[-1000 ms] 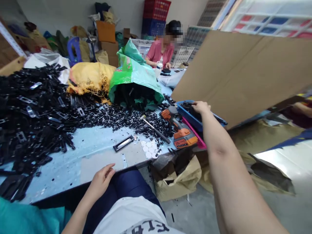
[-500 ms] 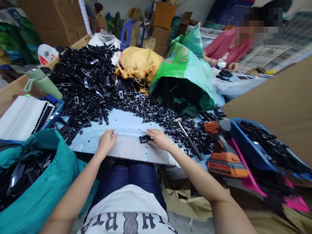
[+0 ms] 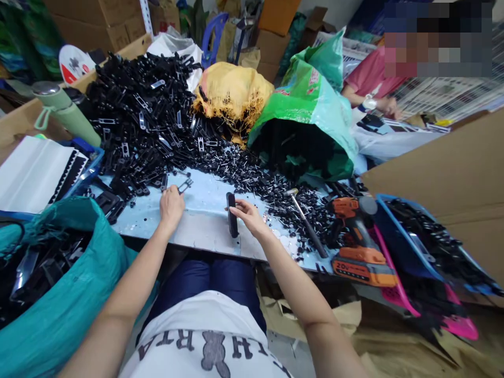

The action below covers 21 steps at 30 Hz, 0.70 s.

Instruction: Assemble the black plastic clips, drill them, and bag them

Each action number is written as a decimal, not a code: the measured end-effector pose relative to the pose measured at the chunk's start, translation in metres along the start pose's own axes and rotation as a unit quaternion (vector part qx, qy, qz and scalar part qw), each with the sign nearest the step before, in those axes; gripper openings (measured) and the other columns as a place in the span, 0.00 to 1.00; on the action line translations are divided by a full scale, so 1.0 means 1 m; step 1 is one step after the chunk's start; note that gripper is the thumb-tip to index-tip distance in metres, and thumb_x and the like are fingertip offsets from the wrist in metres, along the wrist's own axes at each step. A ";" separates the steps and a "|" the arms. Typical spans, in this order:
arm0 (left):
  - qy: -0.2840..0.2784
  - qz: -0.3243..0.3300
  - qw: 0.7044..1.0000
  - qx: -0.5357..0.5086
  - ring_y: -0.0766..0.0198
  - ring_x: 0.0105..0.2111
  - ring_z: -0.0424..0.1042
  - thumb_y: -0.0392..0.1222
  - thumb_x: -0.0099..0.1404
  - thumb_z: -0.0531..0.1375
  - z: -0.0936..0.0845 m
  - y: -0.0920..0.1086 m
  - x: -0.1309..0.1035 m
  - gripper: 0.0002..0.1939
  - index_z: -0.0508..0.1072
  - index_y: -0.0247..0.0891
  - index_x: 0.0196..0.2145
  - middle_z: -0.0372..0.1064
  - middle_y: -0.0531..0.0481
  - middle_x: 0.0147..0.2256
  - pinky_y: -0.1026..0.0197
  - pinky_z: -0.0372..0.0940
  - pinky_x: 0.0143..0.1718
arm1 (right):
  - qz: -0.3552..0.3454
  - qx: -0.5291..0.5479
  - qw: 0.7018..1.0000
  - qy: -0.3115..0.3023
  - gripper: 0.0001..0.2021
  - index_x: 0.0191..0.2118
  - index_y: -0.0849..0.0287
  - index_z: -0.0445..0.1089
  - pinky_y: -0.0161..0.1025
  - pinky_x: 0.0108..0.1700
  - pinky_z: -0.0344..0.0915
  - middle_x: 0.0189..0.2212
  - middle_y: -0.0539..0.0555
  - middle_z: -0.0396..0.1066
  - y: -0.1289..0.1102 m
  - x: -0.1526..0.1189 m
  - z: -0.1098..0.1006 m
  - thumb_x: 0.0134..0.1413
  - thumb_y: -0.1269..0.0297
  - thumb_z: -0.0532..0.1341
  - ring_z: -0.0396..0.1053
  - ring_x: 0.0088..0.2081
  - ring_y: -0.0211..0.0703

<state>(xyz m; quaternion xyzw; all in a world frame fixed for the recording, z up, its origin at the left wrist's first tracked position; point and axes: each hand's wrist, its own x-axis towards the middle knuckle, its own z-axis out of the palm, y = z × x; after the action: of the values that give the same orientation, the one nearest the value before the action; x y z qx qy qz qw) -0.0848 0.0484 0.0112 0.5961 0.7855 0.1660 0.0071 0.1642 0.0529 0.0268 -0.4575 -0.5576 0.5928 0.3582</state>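
My right hand [image 3: 251, 217] pinches a long black plastic part [image 3: 232, 216] with rounded ends, held upright on its edge over the grey board at the front of the table. My left hand [image 3: 172, 206] is closed at the edge of the big heap, its fingers at a small slotted bracket [image 3: 185, 185] that sticks out to the right of them. The left fingertips are partly hidden. Beyond the hands lies a heap of black parts [image 3: 137, 105], which runs into a spread of small black and silver pins [image 3: 252, 173].
A hammer [image 3: 307, 223] and an orange cordless drill [image 3: 356, 241] lie at right, beside a blue basket [image 3: 413, 236] of black parts. A green sack [image 3: 307, 115] and a yellow sack [image 3: 236, 94] stand behind. At left are a teal bag [image 3: 98, 252] and a bottle [image 3: 66, 115]. Another person [image 3: 366, 79] sits far right.
My right hand has lifted the black plastic part off the board and turned it upright. My left hand has moved forward from the board to the slotted bracket by the heap.
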 end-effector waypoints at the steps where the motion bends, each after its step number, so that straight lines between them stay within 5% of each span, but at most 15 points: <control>1: -0.020 0.038 0.999 -0.002 0.52 0.43 0.65 0.38 0.64 0.50 -0.001 -0.001 -0.013 0.14 0.65 0.29 0.46 0.67 0.37 0.39 0.55 0.60 0.44 | -0.004 0.032 0.999 0.008 0.23 0.44 0.58 0.66 0.42 0.46 0.64 0.33 0.53 0.73 0.002 -0.001 0.004 0.41 0.54 0.66 0.71 0.40 0.44; 4: -0.071 0.100 0.992 0.025 0.51 0.42 0.64 0.40 0.65 0.50 0.000 0.004 -0.046 0.14 0.66 0.31 0.46 0.66 0.38 0.39 0.54 0.60 0.42 | -0.014 0.104 0.994 0.023 0.24 0.46 0.56 0.62 0.44 0.49 0.63 0.35 0.52 0.72 0.009 -0.004 0.014 0.41 0.55 0.66 0.70 0.42 0.45; 8: -0.077 0.094 0.992 0.042 0.48 0.43 0.63 0.44 0.65 0.51 0.009 0.017 -0.062 0.17 0.67 0.30 0.46 0.65 0.36 0.40 0.52 0.60 0.40 | -0.053 0.113 0.991 0.045 0.27 0.45 0.53 0.58 0.46 0.50 0.63 0.40 0.52 0.70 0.024 -0.019 0.015 0.38 0.55 0.68 0.69 0.45 0.46; 12: -0.067 0.105 0.992 -0.014 0.49 0.45 0.63 0.39 0.65 0.51 0.017 0.019 -0.062 0.13 0.68 0.30 0.43 0.65 0.36 0.41 0.52 0.60 0.43 | -0.117 -0.121 0.981 0.100 0.23 0.41 0.55 0.61 0.45 0.46 0.64 0.38 0.54 0.69 0.040 -0.050 -0.014 0.40 0.54 0.67 0.68 0.42 0.46; 15: -0.069 0.121 0.984 -0.111 0.52 0.45 0.65 0.38 0.65 0.51 0.016 0.016 -0.065 0.14 0.65 0.31 0.46 0.66 0.37 0.42 0.54 0.60 0.45 | -0.144 -0.339 0.927 0.071 0.16 0.39 0.58 0.67 0.47 0.46 0.63 0.38 0.58 0.70 0.045 -0.067 -0.032 0.47 0.54 0.63 0.67 0.42 0.49; 19: -0.091 0.105 0.957 -0.253 0.55 0.44 0.68 0.38 0.62 0.55 0.007 0.017 -0.072 0.15 0.65 0.36 0.47 0.67 0.42 0.43 0.57 0.62 0.45 | -0.173 -0.504 0.846 -0.002 0.23 0.53 0.56 0.64 0.52 0.55 0.55 0.49 0.60 0.66 0.039 -0.061 -0.019 0.53 0.53 0.59 0.60 0.52 0.53; 21: -0.105 0.077 0.943 -0.306 0.57 0.42 0.69 0.41 0.63 0.54 0.001 0.020 -0.076 0.13 0.66 0.36 0.45 0.69 0.44 0.41 0.57 0.63 0.44 | -0.167 -0.496 0.851 -0.026 0.23 0.55 0.55 0.62 0.52 0.56 0.54 0.48 0.60 0.67 0.036 -0.049 -0.002 0.56 0.54 0.56 0.60 0.52 0.52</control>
<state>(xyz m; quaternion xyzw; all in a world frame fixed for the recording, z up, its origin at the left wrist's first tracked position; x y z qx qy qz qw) -0.0438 -0.0179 0.0013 0.6381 0.6432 0.3347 0.2590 0.1849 0.0034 -0.0016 -0.4587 -0.8549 0.1803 0.1622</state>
